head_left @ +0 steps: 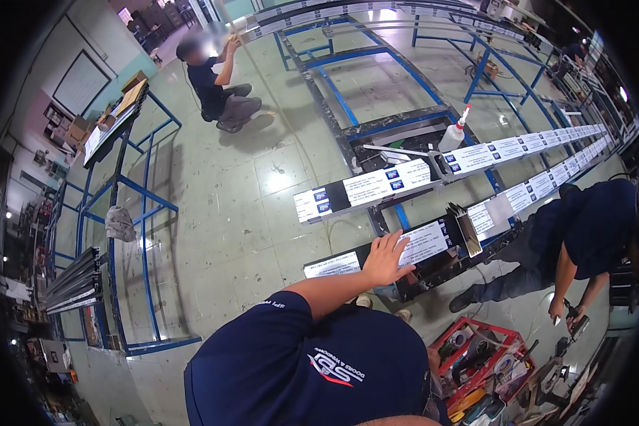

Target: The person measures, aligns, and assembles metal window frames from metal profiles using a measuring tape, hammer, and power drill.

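My left hand (387, 260) lies palm down with its fingers spread on a long dark profile (427, 241), whose top carries white printed protective film. Its fingers touch the surface and hold nothing. Just to the right, a bundle of short thin dark strips (464, 231) rests across the same profile. A second film-covered profile (380, 187) runs alongside, farther from me. Behind that one stands a white squeeze bottle (451, 136) with a red tip. My right hand is out of view.
Blue-and-black frame stands (341, 131) support the profiles. A red tool tray (486, 355) sits low right. One co-worker (582, 234) bends at right with a tool; another person (220, 89) squats beyond. A blue rack (145, 234) stands left.
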Motion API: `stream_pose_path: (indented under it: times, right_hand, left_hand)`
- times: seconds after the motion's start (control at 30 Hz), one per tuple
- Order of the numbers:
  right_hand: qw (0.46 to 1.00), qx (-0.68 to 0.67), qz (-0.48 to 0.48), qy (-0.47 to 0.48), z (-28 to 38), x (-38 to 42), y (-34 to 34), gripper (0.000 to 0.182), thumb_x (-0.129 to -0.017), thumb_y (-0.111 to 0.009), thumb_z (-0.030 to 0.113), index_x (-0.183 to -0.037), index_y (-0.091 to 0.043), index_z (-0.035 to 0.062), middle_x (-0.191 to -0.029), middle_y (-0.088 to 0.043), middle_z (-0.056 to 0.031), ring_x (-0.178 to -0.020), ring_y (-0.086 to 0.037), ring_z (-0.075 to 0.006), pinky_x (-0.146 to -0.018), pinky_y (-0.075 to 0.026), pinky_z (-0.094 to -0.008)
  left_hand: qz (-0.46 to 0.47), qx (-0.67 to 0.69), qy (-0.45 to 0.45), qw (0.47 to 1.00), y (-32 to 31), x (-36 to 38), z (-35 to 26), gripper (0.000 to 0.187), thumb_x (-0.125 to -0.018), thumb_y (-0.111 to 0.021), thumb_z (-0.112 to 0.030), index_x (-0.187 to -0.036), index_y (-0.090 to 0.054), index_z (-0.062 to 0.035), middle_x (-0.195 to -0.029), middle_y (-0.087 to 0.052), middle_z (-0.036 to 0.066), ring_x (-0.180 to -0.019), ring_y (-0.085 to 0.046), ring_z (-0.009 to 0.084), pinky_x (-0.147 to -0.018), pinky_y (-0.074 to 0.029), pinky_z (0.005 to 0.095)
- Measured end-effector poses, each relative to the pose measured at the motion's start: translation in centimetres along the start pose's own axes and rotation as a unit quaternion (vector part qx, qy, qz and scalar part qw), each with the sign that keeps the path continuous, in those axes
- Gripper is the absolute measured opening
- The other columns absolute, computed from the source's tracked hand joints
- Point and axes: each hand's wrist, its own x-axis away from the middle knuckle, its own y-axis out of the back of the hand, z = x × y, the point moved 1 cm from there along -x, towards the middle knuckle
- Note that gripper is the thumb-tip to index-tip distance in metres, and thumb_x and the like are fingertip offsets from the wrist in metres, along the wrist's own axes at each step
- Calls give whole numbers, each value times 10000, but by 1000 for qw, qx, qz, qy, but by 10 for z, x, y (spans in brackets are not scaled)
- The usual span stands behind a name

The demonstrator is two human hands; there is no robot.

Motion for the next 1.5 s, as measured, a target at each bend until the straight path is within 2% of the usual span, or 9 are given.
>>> stream_pose_path:
  times: [0.17,0.67,1.03,1.13,1.17,1.2,1.33,1.4,1.5]
  right_hand:
    - [949,281,34,141,-93,-15,-6,223,-863,-607,226,-769,-665,32,-728,-669,-109,-612,-635,-206,-568,-515,-377]
    - [911,348,-41,219,-179,-31,-26,196,-837,-553,148,-697,-653,54,-713,-668,-151,-626,-670,-310,-573,-551,-437]
    - [799,545,-55,247,-198,-40,-25,192,-804,-572,133,-637,-635,63,-650,-655,-126,-587,-685,-322,-492,-551,-434]
    - [794,580,-111,148,-166,-17,-37,209,-943,-505,204,-913,-653,59,-647,-654,-137,-604,-693,-329,-466,-531,-431]
    - [954,295,-43,-7,-144,4,-27,236,-988,-482,268,-1032,-619,81,-626,-637,-123,-534,-658,-289,-416,-476,-415]
    - [992,120,-13,-41,-124,18,-25,184,-948,-518,248,-1009,-628,113,-625,-617,-94,-517,-617,-249,-418,-458,-385]
    - [842,-490,26,-225,-117,30,-26,121,-889,-599,230,-799,-583,151,-606,-496,-5,-499,-538,-201,-441,-429,-369]
    - [982,-28,-87,-168,-48,46,-31,254,-820,-560,205,-768,-666,-20,-810,-669,-251,-798,-677,-403,-754,-538,-492]
    - [983,-13,-82,-162,-35,48,-29,238,-875,-614,243,-937,-684,23,-643,-607,-44,-483,-552,-150,-445,-451,-330]
  left_hand:
    - [4,-12,-2,1000,-1,0,0,793,-856,-646,-564,-1424,-444,-48,-1474,-398,202,-1346,-374,362,-1099,-287,487]
    - [10,-9,1,1000,2,0,0,766,-862,-654,-537,-1423,-448,-58,-1487,-386,196,-1347,-370,362,-1103,-285,482]
    - [17,-3,14,1000,5,-1,-2,778,-852,-664,-539,-1429,-442,-66,-1488,-385,187,-1360,-359,351,-1112,-276,492]
    - [9,-47,17,999,-1,0,-2,763,-838,-682,-535,-1406,-484,-68,-1488,-392,198,-1350,-382,372,-1102,-302,502]
    - [93,30,55,994,22,-10,-9,730,-834,-685,-521,-1378,-515,-66,-1455,-437,205,-1338,-405,387,-1099,-321,519]
    - [39,-8,33,999,6,-6,-3,693,-834,-687,-506,-1345,-541,-61,-1403,-488,207,-1319,-426,397,-1095,-332,524]
    - [12,-23,-39,999,-16,-9,6,713,-845,-708,-474,-1368,-506,-33,-1373,-524,220,-1292,-476,390,-1076,-358,520]
    - [10,-44,-46,998,-17,-10,7,749,-847,-706,-476,-1410,-463,-45,-1436,-477,204,-1334,-433,385,-1092,-329,521]
    - [8,-66,-32,997,-18,0,8,750,-874,-667,-511,-1456,-429,-102,-1501,-411,174,-1363,-390,373,-1122,-263,527]
